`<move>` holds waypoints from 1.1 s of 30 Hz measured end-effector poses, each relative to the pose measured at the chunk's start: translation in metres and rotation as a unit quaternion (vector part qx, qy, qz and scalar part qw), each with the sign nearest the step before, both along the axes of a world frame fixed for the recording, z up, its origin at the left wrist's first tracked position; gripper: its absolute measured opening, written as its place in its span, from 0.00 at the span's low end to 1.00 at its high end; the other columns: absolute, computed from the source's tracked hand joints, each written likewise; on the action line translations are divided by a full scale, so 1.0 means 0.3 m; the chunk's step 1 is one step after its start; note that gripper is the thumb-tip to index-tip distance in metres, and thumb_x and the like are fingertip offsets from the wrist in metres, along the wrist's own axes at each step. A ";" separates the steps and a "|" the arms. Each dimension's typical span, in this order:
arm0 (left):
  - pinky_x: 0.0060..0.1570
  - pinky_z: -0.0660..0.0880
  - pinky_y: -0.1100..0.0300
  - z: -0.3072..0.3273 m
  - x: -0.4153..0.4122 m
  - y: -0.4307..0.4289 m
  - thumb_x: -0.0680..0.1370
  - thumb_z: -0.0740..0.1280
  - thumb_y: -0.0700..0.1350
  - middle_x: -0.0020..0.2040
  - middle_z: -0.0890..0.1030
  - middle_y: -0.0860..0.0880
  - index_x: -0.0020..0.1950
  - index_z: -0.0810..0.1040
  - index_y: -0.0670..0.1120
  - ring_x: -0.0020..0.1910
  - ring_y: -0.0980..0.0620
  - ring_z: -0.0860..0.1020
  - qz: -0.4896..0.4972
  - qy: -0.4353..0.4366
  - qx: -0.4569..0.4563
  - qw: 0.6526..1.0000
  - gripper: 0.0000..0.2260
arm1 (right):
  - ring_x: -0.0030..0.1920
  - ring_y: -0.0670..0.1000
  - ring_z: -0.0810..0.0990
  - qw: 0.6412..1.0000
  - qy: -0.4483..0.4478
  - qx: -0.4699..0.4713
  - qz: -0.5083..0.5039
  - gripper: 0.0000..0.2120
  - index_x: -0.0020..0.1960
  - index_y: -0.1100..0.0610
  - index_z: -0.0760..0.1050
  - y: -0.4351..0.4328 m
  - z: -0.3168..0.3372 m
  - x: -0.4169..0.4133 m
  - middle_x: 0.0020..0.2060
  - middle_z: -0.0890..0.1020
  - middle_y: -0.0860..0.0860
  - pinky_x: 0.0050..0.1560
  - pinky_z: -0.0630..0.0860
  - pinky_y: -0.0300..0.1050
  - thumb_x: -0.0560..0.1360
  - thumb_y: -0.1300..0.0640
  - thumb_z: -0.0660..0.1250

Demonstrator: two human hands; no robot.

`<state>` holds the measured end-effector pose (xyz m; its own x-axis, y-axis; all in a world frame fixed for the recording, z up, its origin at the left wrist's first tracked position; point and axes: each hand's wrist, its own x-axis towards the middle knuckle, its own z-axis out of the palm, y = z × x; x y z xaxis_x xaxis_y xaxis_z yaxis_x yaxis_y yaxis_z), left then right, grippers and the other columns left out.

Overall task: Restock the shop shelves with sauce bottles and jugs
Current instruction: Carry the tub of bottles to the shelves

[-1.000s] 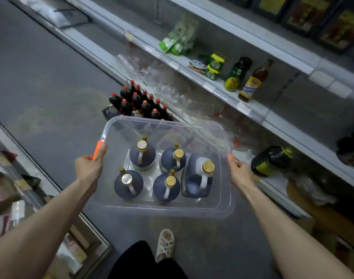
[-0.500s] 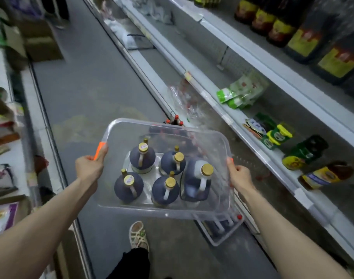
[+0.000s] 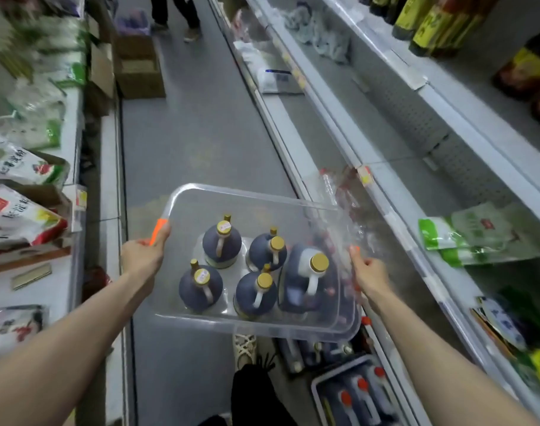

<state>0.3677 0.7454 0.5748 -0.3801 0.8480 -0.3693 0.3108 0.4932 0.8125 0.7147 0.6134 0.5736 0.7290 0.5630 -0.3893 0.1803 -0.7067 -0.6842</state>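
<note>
The left hand is gripping the left rim of a clear plastic bin, fingers curled tight around the edge just below an orange handle clip, thumb lying along the rim. The right hand is clasping the opposite rim, fingers folded over the edge, where a small orange tab is showing at the fingertips. Between them the two hands are carrying the bin in the air above the aisle floor, tilted slightly down to the right.

Five dark sauce jugs are standing upright inside the bin, each with a gold cap and a pale handle: four round ones in two rows of two, and one larger squarer jug at the right, touching the bin's right wall.

On the floor below and to the right, a second tray is holding red-capped bottles; at least three caps are showing, the rest being cut off or blurred. The shelves on the right are carrying two green packets near the bin's height and dark bottles with yellow labels higher up. A cardboard box is sitting on the floor further down the aisle, beside another person's feet.
</note>
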 end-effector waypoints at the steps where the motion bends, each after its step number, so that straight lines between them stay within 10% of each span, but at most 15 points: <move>1: 0.30 0.61 0.56 -0.005 0.008 0.069 0.72 0.70 0.61 0.29 0.67 0.44 0.26 0.64 0.44 0.29 0.47 0.65 0.006 0.004 0.001 1.000 0.27 | 0.25 0.52 0.67 1.000 0.005 0.000 0.009 0.28 0.26 0.56 0.63 0.086 -0.007 0.015 0.22 0.69 0.52 0.29 0.61 0.45 0.79 0.42 0.60; 11: 0.31 0.64 0.57 0.015 0.086 0.742 0.72 0.70 0.60 0.27 0.67 0.46 0.26 0.64 0.45 0.28 0.49 0.67 0.013 0.000 0.006 1.000 0.26 | 0.29 0.54 0.72 0.998 0.021 -0.028 0.045 0.27 0.29 0.57 0.65 0.788 -0.019 0.108 0.25 0.72 0.53 0.32 0.65 0.44 0.79 0.40 0.59; 24: 0.31 0.63 0.55 -0.153 0.315 1.697 0.69 0.69 0.68 0.26 0.65 0.45 0.26 0.62 0.46 0.27 0.45 0.64 -0.153 0.059 -0.077 0.983 0.29 | 0.27 0.52 0.65 0.983 0.075 -0.047 -0.160 0.27 0.27 0.56 0.60 1.358 -0.224 0.107 0.23 0.66 0.50 0.30 0.60 0.46 0.79 0.43 0.60; 33: 0.33 0.65 0.55 -0.310 0.663 2.056 0.70 0.69 0.66 0.32 0.66 0.45 0.31 0.65 0.46 0.32 0.47 0.66 -0.283 0.080 -0.108 0.950 0.26 | 0.41 0.59 0.77 0.950 0.111 -0.097 -0.274 0.27 0.37 0.60 0.72 1.490 -0.409 0.229 0.35 0.77 0.56 0.49 0.76 0.55 0.79 0.38 0.56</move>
